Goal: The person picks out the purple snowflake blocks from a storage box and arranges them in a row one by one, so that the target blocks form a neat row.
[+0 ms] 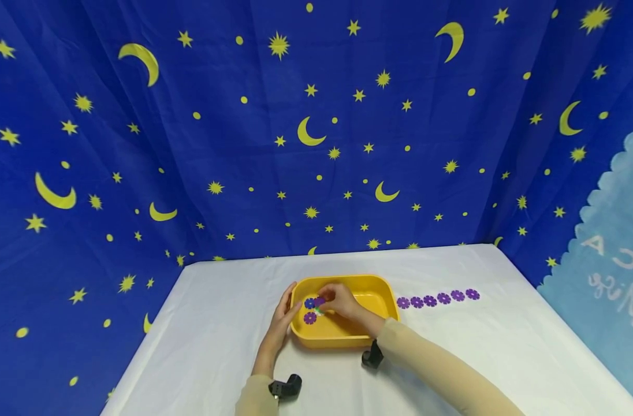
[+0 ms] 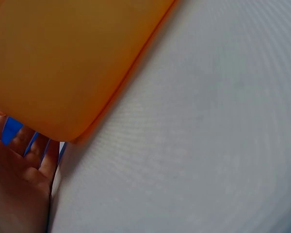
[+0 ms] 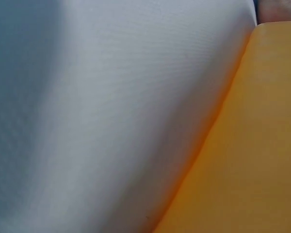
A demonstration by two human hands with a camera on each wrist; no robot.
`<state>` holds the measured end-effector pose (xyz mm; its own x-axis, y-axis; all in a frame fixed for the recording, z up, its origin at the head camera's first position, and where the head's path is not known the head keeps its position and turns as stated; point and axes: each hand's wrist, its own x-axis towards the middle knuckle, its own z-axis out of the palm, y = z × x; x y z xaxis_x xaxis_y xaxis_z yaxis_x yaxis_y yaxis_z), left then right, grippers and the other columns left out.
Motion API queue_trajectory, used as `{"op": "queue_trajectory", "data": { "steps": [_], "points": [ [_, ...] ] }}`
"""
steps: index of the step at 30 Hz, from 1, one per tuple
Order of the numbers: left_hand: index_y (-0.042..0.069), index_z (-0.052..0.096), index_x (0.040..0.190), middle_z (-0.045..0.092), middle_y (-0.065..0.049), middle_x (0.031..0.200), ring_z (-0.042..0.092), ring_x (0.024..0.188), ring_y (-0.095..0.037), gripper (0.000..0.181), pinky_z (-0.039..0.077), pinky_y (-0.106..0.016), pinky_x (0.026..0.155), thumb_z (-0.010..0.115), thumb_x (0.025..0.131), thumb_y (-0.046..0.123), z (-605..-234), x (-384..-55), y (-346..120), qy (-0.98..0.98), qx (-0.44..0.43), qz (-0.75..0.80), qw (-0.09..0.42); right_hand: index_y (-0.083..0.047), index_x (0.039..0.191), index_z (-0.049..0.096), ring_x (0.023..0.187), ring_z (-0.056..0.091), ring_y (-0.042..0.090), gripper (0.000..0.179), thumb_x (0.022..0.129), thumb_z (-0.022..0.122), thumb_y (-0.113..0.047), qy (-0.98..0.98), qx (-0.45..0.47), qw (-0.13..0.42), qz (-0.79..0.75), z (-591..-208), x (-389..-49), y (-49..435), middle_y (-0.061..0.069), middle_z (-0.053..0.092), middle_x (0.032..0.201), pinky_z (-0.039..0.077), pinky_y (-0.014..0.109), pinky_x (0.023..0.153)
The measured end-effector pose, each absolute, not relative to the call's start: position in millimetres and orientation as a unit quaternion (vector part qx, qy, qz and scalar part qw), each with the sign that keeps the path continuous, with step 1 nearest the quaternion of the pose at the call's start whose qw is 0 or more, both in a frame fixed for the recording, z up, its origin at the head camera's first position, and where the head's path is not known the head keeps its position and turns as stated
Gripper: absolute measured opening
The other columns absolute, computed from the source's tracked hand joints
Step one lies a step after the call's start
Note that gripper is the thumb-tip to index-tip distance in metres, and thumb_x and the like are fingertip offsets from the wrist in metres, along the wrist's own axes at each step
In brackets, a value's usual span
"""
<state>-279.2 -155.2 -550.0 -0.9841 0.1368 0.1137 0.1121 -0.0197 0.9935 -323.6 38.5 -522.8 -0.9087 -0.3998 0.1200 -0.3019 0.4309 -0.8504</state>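
Note:
A yellow plastic bin [image 1: 342,342] stands on the white-covered table. My left hand [image 1: 279,323] rests against its left end, fingers fairly straight and the thumb at the rim; the left wrist view shows these fingers [image 2: 36,145] beside the bin's corner. My right hand [image 1: 342,301] reaches inside and pinches a purple flower-shaped disc [image 1: 319,301], partly covered by the fingers. Around it in the bin lie a blue flower-shaped disc [image 1: 309,303], another purple one [image 1: 309,318] and a green-and-white piece [image 1: 319,311], partly hidden. The right wrist view shows only the bin's outer wall [image 3: 252,145] and table.
To the right of the bin, several purple flower-shaped discs [image 1: 443,298] lie in a row on the white tablecloth [image 1: 451,341]. A blue curtain [image 1: 254,144] with yellow moons and stars hangs behind the table. Light blue cloth [image 1: 607,248] hangs at the right.

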Motion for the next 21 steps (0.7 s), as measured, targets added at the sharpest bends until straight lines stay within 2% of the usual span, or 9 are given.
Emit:
{"op": "queue_trajectory", "data": {
  "steps": [6, 12, 15, 21],
  "points": [
    [0.013, 0.024, 0.151, 0.018, -0.012, 0.160, 0.013, 0.149, -0.030, 0.060, 0.010, -0.046, 0.123, 0.050, 0.098, 0.021, -551.3, -278.5, -154.7, 0.700, 0.086, 0.709, 0.009, 0.006, 0.105, 0.067, 0.085, 0.063, 0.023, 0.027, 0.078, 0.072, 0.003, 0.824, -0.219, 0.035, -0.521, -521.1, -323.0, 38.0, 0.021, 0.069, 0.101, 0.056, 0.023, 0.075],
    [0.013, 0.023, 0.152, 0.017, -0.013, 0.160, 0.013, 0.149, -0.032, 0.061, 0.009, -0.048, 0.122, 0.050, 0.098, 0.023, -553.3, -278.1, -155.4, 0.704, 0.085, 0.705, 0.008, 0.007, 0.107, 0.065, 0.091, 0.066, 0.034, 0.028, 0.080, 0.070, 0.005, 0.800, -0.214, 0.044, -0.559, -519.0, -323.5, 37.4, 0.026, 0.068, 0.105, 0.059, 0.027, 0.077],
    [0.012, 0.024, 0.151, 0.019, -0.013, 0.160, 0.014, 0.148, -0.032, 0.060, 0.010, -0.048, 0.122, 0.051, 0.098, 0.021, -551.1, -278.6, -156.1, 0.704, 0.081, 0.706, 0.008, 0.006, 0.108, 0.065, 0.090, 0.066, 0.033, 0.029, 0.080, 0.070, 0.004, 0.790, -0.201, 0.048, -0.577, -516.5, -324.6, 37.4, 0.026, 0.068, 0.106, 0.059, 0.026, 0.076],
    [0.007, 0.023, 0.151, 0.016, -0.018, 0.159, 0.012, 0.148, -0.035, 0.060, 0.009, -0.050, 0.122, 0.050, 0.097, 0.016, -533.3, -272.3, -156.7, 0.699, 0.081, 0.710, 0.022, 0.007, 0.110, 0.064, 0.085, 0.065, 0.019, 0.032, 0.079, 0.072, 0.003, 0.776, -0.161, 0.045, -0.608, -505.9, -323.8, 40.8, 0.025, 0.067, 0.106, 0.059, 0.023, 0.075]
  ]
}}
